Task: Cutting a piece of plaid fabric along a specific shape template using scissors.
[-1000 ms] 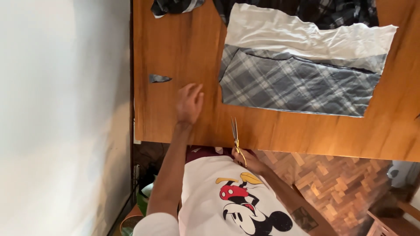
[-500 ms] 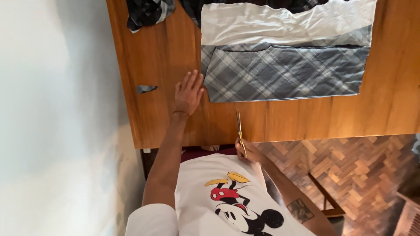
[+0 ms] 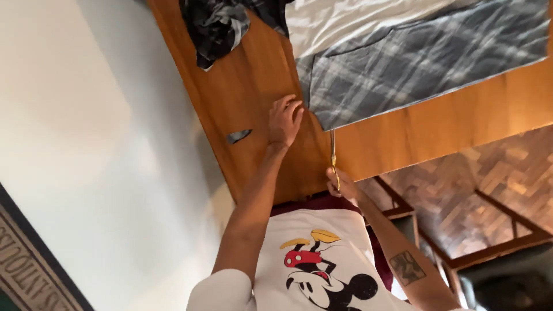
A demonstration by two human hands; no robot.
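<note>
**Scissors brought to the plaid cloth**

Just beyond the left hand (image 3: 285, 121), laid flat with fingers spread on the wooden table (image 3: 247, 109), lies the grey plaid fabric (image 3: 415, 63), soft and slightly rumpled. Slim, gold-handled scissors (image 3: 333, 158) are gripped in the right hand (image 3: 340, 185), blades pointed at the cloth's near corner. The fabric is best held smooth and taut.

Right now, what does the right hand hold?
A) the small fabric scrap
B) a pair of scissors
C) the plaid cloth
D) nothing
B: the right hand grips the handles of the scissors, blades pointing toward the plaid cloth, while the left hand lies flat on the table beside the cloth's corner.
</note>
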